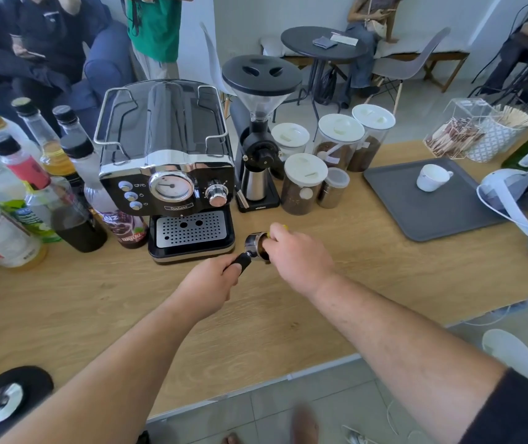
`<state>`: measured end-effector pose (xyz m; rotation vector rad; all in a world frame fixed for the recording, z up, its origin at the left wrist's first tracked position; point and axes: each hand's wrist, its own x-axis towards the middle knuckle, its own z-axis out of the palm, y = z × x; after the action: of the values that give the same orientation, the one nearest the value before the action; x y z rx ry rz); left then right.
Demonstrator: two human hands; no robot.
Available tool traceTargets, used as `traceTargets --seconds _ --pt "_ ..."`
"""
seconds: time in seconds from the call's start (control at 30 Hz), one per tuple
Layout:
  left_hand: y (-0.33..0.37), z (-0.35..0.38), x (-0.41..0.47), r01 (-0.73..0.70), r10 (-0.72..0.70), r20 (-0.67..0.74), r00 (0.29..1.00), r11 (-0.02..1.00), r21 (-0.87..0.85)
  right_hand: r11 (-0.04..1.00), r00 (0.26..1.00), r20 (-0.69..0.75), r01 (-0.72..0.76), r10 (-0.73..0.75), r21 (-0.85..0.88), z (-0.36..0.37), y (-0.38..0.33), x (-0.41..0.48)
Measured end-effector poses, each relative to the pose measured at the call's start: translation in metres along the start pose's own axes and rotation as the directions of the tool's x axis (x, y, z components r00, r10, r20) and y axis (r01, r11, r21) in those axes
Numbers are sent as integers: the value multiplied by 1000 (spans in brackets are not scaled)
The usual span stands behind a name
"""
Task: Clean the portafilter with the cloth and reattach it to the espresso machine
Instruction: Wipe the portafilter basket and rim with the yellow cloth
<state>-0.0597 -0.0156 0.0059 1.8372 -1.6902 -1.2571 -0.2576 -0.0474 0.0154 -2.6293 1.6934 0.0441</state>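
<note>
My left hand (210, 282) grips the black handle of the portafilter (254, 243), holding it just above the wooden counter, right of the espresso machine (168, 174). The portafilter's metal basket points toward my right hand (298, 254), which presses a yellow cloth (283, 228) into it. Only a small yellow edge of the cloth shows past my fingers. The machine stands black and chrome with its drip tray (191, 231) facing me.
Syrup bottles (25, 193) crowd the counter to the left. A coffee grinder (258, 136) and several lidded jars (304, 184) stand behind the portafilter. A grey tray (400, 187) holds a white cup (432, 177). A white headset (519, 200) lies at the right. People sit beyond.
</note>
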Motion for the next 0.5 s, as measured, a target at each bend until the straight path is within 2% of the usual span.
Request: traceTargets --seconds 0.1,0.13,0.2,0.23,0.27,0.33,0.37,0.4,0.47,0.5 --pt "2 -3 -2 -31 32 -25 999 997 69 984 988 41 -151 148 91 6 -10 4" --pt "-1 -2 -2 -24 26 -32 999 997 72 959 977 93 -205 190 193 5 -10 8" --pt "-6 0 -3 7 -5 -46 999 1000 27 826 960 177 -277 217 492 -3 -5 12" --pt "-6 1 -2 22 -21 -47 999 1000 13 755 961 143 -275 238 595 -5 -3 10" --pt "-5 1 -1 25 -25 -44 999 1000 15 770 962 58 -248 266 588 -6 -3 9" --pt "0 0 3 -8 9 -41 999 999 37 909 961 -68 -230 269 347 1 -7 10" --pt "2 0 4 -34 36 -47 998 998 51 944 964 -74 -233 257 233 5 -11 9" --pt "2 -1 5 -64 68 -54 996 995 78 950 966 -28 -249 259 188 8 -14 10" --pt "-4 -1 4 -90 100 -50 994 982 168 879 946 176 -319 273 354 2 -12 11" --pt "-9 0 3 -88 99 -48 994 977 194 773 919 296 -382 261 506 -2 -6 11"
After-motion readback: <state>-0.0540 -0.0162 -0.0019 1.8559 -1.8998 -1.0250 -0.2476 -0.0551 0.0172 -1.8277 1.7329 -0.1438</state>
